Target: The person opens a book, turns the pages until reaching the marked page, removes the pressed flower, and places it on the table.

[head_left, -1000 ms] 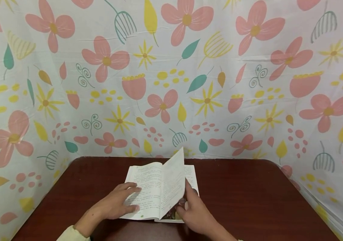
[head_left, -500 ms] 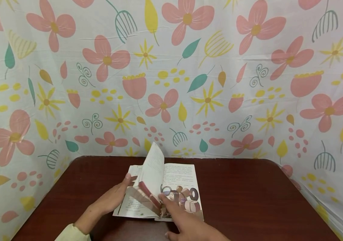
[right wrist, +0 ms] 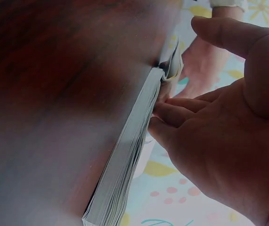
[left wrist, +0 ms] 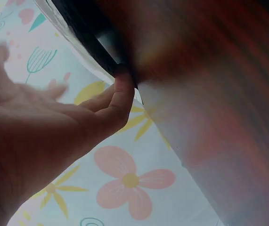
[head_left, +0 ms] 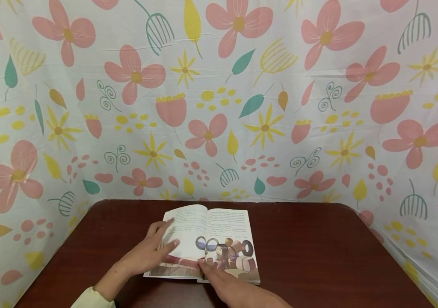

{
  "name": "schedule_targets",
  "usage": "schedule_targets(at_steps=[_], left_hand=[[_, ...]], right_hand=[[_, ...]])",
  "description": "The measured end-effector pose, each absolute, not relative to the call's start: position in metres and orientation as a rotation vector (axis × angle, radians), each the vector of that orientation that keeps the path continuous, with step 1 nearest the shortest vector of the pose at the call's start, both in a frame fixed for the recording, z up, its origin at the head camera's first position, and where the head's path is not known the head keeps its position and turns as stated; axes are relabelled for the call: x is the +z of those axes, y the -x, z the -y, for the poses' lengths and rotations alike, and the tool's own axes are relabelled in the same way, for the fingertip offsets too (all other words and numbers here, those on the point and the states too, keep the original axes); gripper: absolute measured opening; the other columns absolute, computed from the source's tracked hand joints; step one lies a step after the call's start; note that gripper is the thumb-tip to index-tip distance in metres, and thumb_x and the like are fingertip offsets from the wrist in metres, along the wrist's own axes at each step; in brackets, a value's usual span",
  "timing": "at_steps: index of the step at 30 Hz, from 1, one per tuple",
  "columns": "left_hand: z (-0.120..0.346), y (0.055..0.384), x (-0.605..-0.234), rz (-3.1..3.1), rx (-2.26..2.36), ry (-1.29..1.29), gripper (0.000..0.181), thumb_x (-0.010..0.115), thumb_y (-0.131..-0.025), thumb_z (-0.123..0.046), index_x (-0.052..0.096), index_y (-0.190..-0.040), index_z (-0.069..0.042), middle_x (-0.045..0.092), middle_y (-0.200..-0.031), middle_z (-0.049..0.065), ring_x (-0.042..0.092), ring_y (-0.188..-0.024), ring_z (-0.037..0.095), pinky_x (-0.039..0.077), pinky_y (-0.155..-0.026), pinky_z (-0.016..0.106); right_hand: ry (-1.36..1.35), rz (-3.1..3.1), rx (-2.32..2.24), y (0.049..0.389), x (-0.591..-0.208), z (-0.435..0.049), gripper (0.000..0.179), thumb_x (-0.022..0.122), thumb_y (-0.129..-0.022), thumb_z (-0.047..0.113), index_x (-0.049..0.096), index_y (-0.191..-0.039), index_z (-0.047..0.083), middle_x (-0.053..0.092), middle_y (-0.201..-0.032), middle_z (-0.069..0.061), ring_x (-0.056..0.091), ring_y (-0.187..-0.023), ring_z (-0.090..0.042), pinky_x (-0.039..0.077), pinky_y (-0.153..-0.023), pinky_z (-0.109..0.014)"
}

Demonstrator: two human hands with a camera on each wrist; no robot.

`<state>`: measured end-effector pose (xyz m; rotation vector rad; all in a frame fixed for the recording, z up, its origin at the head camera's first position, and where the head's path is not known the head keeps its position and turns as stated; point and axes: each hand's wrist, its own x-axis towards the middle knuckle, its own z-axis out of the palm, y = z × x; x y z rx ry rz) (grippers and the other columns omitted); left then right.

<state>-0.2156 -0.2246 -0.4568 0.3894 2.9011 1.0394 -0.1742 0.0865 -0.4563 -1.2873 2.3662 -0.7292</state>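
Observation:
An open book [head_left: 226, 222] lies flat on the dark table, with printed text on both pages and a coloured illustration across the lower half. My left hand [head_left: 146, 252] rests at the left page's outer edge, fingers spread and thumb over the paper. In the left wrist view, a finger of that hand [left wrist: 68, 122] touches the book's edge. My right hand [head_left: 238, 288] reaches over the lower right page, its fingertips at the gutter. From the right wrist camera, the book's thick page block [right wrist: 125, 155] shows beside the right hand's extended fingers, thumb held apart.
The reddish-brown table [head_left: 319, 248] extends to both sides of the book. Behind it and along the sides hangs a white cloth [head_left: 280, 171] printed with pink flowers, yellow blooms and green leaves.
The lifted pages have gone over from right to left and now lie down, uncovering the illustrated spread. My right hand has moved left to the gutter; the left hand's fingers have come over the left page.

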Motion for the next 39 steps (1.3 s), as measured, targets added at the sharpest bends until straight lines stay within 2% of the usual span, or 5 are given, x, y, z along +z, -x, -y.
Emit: schedule_targets(at_steps=[6,13,18,29,39], left_hand=[[0.227,0.21,-0.458,-2.886,0.814,-0.673,0.072,0.074,-0.088,-0.048,0.05,-0.147,-0.014,0.037,-0.151,0.016,0.042,-0.133,0.036,0.042,-0.099,0.057],[0.229,0.209,-0.46,-2.854,0.79,-0.698,0.073,0.075,-0.086,-0.048,0.051,-0.146,-0.015,0.037,-0.151,0.017,0.036,-0.137,0.038,0.038,-0.101,0.061],[0.228,0.208,-0.461,-2.854,0.779,-0.688,0.074,0.075,-0.085,-0.048,0.051,-0.147,-0.015,0.036,-0.152,0.016,0.035,-0.138,0.039,0.037,-0.102,0.062],[0.228,0.208,-0.461,-2.865,0.749,-0.683,0.074,0.075,-0.086,-0.045,0.049,-0.148,-0.015,0.036,-0.152,0.016,0.033,-0.139,0.04,0.035,-0.104,0.063],[0.228,0.209,-0.461,-2.862,0.747,-0.7,0.074,0.076,-0.086,-0.043,0.049,-0.148,-0.014,0.036,-0.152,0.017,0.033,-0.139,0.039,0.035,-0.104,0.062]], right_hand=[[1.278,-2.371,-0.727,0.177,-0.455,-0.088,0.091,0.061,-0.097,0.049,0.006,-0.162,0.017,0.022,-0.163,-0.012,0.029,-0.147,-0.028,0.04,-0.108,-0.042],[1.496,-2.572,-0.534,0.183,-0.453,-0.095,0.067,0.064,-0.098,0.028,0.034,-0.156,0.012,0.036,-0.158,-0.01,0.038,-0.143,-0.025,0.044,-0.106,-0.039],[1.472,-2.683,-0.406,0.189,-0.452,-0.101,0.055,0.064,-0.098,0.031,0.049,-0.148,0.014,0.039,-0.156,-0.012,0.039,-0.142,-0.03,0.045,-0.104,-0.043],[1.386,-2.916,-0.247,0.197,-0.453,-0.101,0.047,0.076,-0.089,0.032,0.065,-0.132,0.018,0.051,-0.147,-0.007,0.051,-0.133,-0.025,0.048,-0.1,-0.04],[1.409,-2.93,-0.302,0.201,-0.455,-0.104,0.042,0.076,-0.09,0.029,0.068,-0.128,0.014,0.056,-0.143,-0.008,0.053,-0.131,-0.023,0.047,-0.102,-0.038]])
